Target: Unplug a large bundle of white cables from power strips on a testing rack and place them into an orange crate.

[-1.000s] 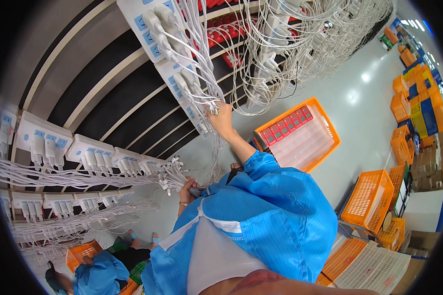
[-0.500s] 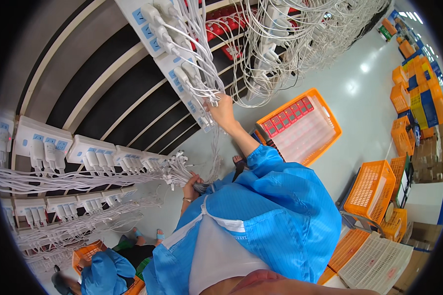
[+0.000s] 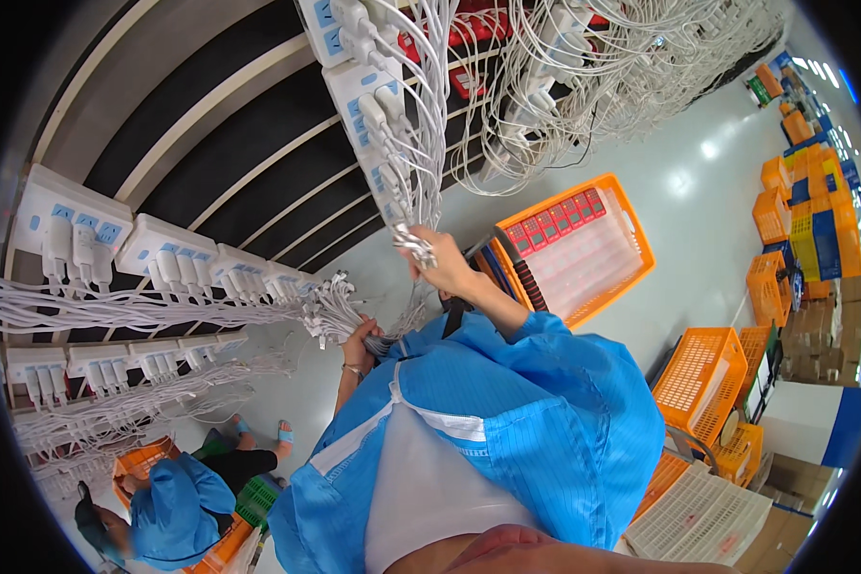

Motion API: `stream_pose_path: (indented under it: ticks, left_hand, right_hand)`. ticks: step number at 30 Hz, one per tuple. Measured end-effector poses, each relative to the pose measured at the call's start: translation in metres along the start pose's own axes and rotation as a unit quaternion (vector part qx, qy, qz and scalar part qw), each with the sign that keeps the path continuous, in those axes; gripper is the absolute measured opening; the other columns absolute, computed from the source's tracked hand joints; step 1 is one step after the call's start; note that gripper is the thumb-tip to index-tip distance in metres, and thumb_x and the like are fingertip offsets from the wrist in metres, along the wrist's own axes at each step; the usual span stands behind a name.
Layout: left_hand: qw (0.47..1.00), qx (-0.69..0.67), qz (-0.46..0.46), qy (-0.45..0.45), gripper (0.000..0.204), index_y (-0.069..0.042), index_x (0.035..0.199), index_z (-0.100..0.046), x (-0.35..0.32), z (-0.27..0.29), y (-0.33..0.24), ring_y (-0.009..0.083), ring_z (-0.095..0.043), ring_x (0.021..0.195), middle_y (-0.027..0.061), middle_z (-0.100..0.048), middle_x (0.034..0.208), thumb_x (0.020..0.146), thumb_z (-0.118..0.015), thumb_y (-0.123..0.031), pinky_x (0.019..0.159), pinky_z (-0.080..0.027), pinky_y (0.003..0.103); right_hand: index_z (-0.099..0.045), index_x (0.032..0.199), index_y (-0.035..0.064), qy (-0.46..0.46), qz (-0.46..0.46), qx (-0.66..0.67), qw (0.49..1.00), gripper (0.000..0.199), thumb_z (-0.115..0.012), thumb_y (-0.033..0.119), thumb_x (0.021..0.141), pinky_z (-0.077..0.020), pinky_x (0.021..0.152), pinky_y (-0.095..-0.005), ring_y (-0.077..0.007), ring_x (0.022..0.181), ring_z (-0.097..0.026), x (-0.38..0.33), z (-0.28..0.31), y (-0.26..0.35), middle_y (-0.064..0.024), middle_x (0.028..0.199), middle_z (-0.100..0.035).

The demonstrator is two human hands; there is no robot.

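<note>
My right hand [image 3: 442, 262] is raised in front of the rack and grips a bunch of white cable ends [image 3: 413, 245] that hang from a white power strip [image 3: 373, 115] full of plugs. My left hand [image 3: 362, 342] is lower, at chest height, closed on a small dark device [image 3: 385, 346] with white cables running to it. Another bundle of white connectors [image 3: 327, 308] hangs just left of that hand. Both arms wear blue coat sleeves.
Rows of white power strips [image 3: 163, 253] with chargers line the dark rack. An orange crate [image 3: 584, 249] with red and white items sits on the floor ahead, with more orange crates [image 3: 698, 378] to the right. A person in blue [image 3: 177, 497] crouches lower left.
My right hand has come down from the power strip with the cable ends in it, closer to my chest. My left hand has stayed at chest height.
</note>
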State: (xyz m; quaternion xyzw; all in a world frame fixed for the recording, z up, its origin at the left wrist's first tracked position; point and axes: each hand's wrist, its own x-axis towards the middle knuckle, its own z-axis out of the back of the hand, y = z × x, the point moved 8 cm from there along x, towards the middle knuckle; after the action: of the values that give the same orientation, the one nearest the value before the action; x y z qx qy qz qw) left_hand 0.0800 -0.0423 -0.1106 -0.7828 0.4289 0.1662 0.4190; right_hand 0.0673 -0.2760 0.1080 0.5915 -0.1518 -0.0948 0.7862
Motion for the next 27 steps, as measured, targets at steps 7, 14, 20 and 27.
stream_pose_path:
  ticks: [7, 14, 20, 27]
  left_hand:
    - [0.999, 0.019, -0.012, 0.032, 0.014, -0.007, 0.089, -0.052, -0.007, -0.018, -0.005, 0.0193, -0.053, 0.065, 0.0049, -0.051, 0.065, 0.080, -0.062, -0.001, 0.065, -0.045, 0.030]
    - [1.000, -0.018, -0.018, -0.016, 0.017, -0.008, 0.092, -0.052, -0.005, 0.003, -0.001, 0.0196, -0.055, 0.066, 0.0044, -0.052, 0.066, 0.081, -0.063, -0.002, 0.065, -0.046, 0.031]
    - [1.000, 0.003, -0.018, -0.011, 0.018, -0.007, 0.095, -0.052, -0.005, -0.005, -0.001, 0.0202, -0.055, 0.067, 0.0052, -0.051, 0.066, 0.081, -0.062, -0.002, 0.066, -0.047, 0.031]
    - [0.999, 0.029, -0.029, -0.005, 0.017, -0.007, 0.094, -0.052, -0.001, -0.001, -0.002, 0.0201, -0.055, 0.068, 0.0053, -0.052, 0.066, 0.081, -0.063, -0.003, 0.067, -0.047, 0.031]
  right_hand:
    - [-0.063, 0.097, 0.0015, -0.082, -0.054, 0.206, 0.974, 0.020, -0.055, 0.020, 0.095, -0.0379, 0.051, -0.0216, -0.0066, 0.056, -0.050, 0.075, -0.020, -0.061, -0.0010, 0.064, -0.057]
    - [-0.066, 0.100, -0.0001, -0.128, -0.127, 0.289, 0.940, 0.025, -0.053, 0.021, 0.096, -0.0302, 0.054, -0.0221, -0.0067, 0.059, -0.038, 0.070, 0.002, -0.116, 0.0029, 0.066, -0.049]
    - [-0.064, 0.098, -0.0038, -0.077, -0.139, 0.343, 0.926, 0.032, -0.051, 0.025, 0.097, -0.0306, 0.056, -0.0230, -0.0084, 0.058, -0.037, 0.081, 0.001, -0.125, 0.0014, 0.065, -0.048]
    - [-0.067, 0.092, -0.0003, -0.053, -0.127, 0.372, 0.918, 0.028, -0.055, 0.025, 0.095, -0.0323, 0.053, -0.0225, -0.0066, 0.058, -0.041, 0.075, -0.004, -0.126, 0.0020, 0.066, -0.052]
